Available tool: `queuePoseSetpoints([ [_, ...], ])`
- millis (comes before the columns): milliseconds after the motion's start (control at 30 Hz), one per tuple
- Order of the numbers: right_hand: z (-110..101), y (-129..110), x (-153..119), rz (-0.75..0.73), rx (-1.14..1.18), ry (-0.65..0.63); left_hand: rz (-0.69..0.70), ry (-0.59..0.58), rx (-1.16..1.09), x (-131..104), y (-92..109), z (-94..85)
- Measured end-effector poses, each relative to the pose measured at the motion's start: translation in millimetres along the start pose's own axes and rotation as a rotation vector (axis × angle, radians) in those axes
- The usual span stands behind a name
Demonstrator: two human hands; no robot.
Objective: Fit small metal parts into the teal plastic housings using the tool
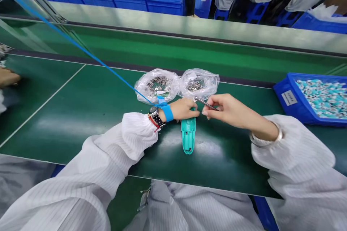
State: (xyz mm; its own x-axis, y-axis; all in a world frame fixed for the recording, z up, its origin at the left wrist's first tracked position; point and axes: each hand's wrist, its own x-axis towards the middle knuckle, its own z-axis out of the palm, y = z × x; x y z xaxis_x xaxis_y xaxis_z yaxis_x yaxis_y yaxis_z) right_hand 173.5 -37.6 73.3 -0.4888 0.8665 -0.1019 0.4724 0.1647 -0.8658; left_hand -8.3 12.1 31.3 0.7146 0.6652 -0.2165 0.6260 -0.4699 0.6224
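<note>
A teal plastic housing (188, 135) lies on the green table, its open hollow side up and its narrow end toward me. My left hand (184, 109) is closed over its far end and covers that part. Between the thumb and fingers of my right hand (223, 110) is a thin dark metal rod (207, 104), its tip pointing up and left toward the bags. Just beyond my hands sit two clear plastic bags of small metal parts, a left one (158, 83) and a right one (197, 86). A blue strap (167, 112) with a cord circles my left wrist.
A blue bin (298, 110) full of teal and white pieces stands at the right. Beyond the table (81, 115) runs a green strip with a metal ledge (168, 21). Another person's hand (8, 78) is at the far left. The blue cord crosses the upper left.
</note>
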Motion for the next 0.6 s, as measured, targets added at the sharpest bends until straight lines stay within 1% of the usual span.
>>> queuePoseSetpoints([
  [100,1,17,-27,0.097,0.044,0.114,-0.093,-0.210,-0.129,5,-2,-6.7],
  [167,3,23,-35,0.143,0.055,0.146,-0.096,-0.288,-0.216,8,-6,-10.0],
  [233,6,25,-37,0.144,0.041,0.156,-0.066,-0.309,-0.285,10,-11,-11.4],
  [333,10,24,-34,0.086,-0.016,0.148,-0.028,-0.300,-0.351,12,-20,-10.5],
  [500,15,20,-29,0.009,-0.097,0.109,0.035,-0.287,-0.401,14,-29,-7.9],
  [600,19,19,-29,-0.012,-0.093,0.076,0.085,-0.287,-0.419,15,-32,-7.1],
])
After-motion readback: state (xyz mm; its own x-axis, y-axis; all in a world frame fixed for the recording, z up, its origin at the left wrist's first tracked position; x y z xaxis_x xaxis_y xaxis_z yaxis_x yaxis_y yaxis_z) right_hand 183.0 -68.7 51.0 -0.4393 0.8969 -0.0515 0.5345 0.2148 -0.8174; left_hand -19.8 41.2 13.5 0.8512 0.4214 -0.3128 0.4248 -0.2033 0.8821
